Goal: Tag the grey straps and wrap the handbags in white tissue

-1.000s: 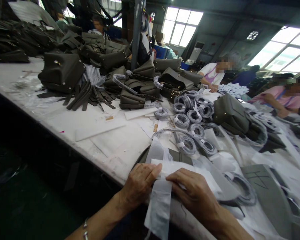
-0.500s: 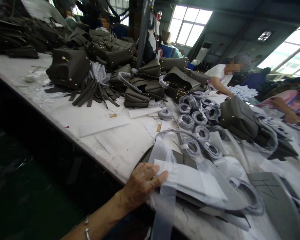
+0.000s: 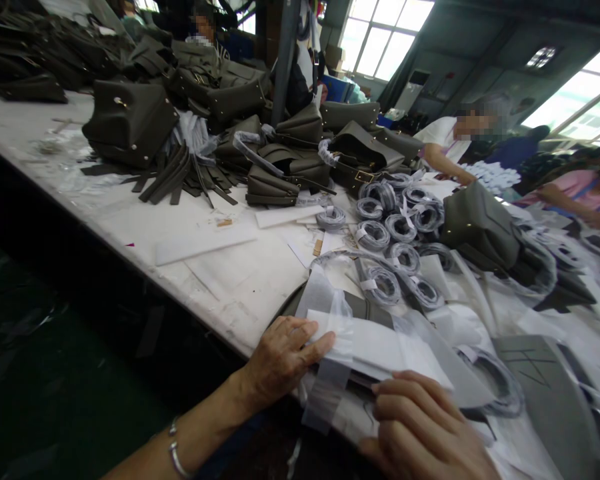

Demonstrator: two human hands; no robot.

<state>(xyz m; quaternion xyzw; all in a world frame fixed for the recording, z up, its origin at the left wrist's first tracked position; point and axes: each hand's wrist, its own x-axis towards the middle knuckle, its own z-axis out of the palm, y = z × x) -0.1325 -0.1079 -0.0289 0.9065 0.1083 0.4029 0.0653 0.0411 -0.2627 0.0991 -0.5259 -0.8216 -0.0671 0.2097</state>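
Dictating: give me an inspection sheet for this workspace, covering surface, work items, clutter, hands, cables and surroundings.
Surface: white table, marked, littered with scraps.
Work items: translucent strip across the end of a white sheet, over a dark olive item.
Clutter: wrapped coils, dark bags, loose straps.
Hands: left hand on the white sheet; right hand curled nearby, grip unclear.
Cables: nothing clearly seen.
Surroundings: co-workers, windows, pillar.
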